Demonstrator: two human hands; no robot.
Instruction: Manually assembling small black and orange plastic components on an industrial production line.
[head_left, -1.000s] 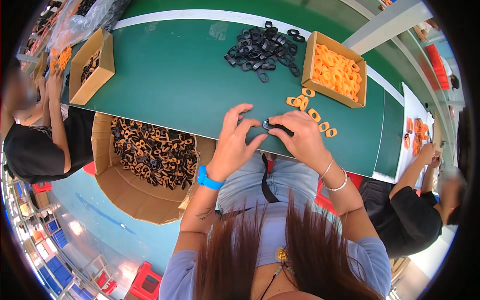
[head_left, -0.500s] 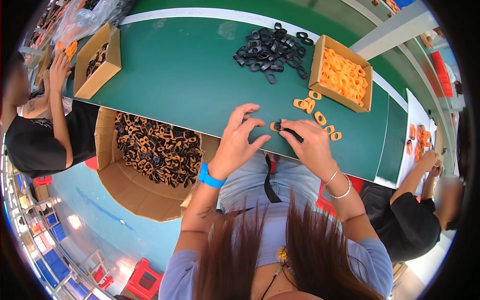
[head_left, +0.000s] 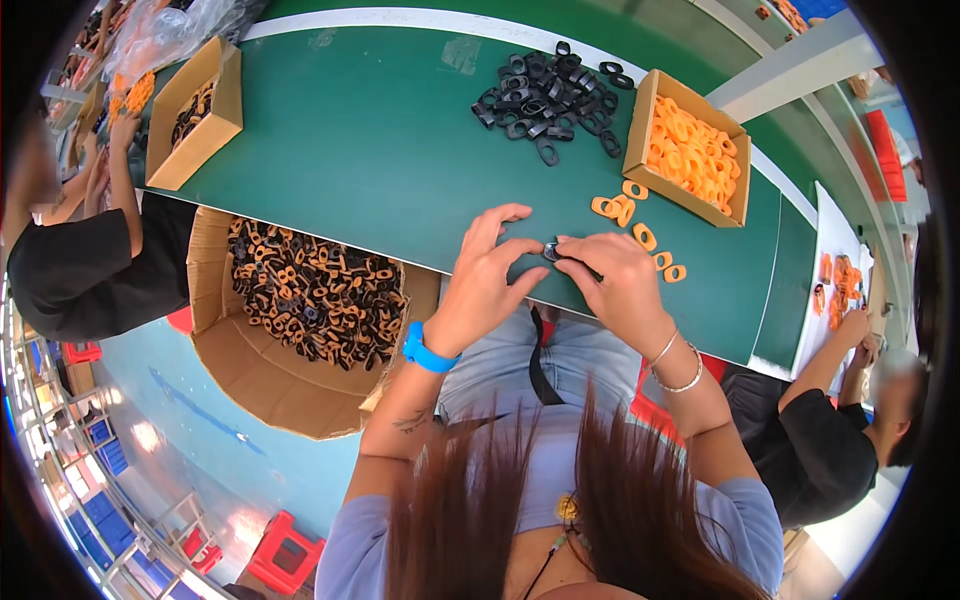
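Observation:
At the near edge of the green table, my right hand [head_left: 618, 272] pinches a small black oval ring [head_left: 551, 252] between thumb and fingers. The thumb and index finger of my left hand [head_left: 488, 275] close on its left side, with the other fingers raised and curled. Fingertips partly cover the ring, and the orange ring under it is hidden. Several loose orange oval rings [head_left: 644, 236] lie just right of my right hand. Farther off is a heap of black oval rings [head_left: 548, 100]. A cardboard box [head_left: 686, 199] of orange rings stands beside that heap.
Below the table edge at left, a big cardboard carton [head_left: 275, 400] holds many black-and-orange pieces. Another cardboard box [head_left: 205, 150] stands on the table's left end. One co-worker [head_left: 85, 265] sits at left, another [head_left: 825, 445] at right. A red stool [head_left: 285, 555] is on the floor.
My left thumb and index finger have moved right, up to the ring in my right hand. The orange ring visible there before is now covered. The left co-worker's hands have shifted.

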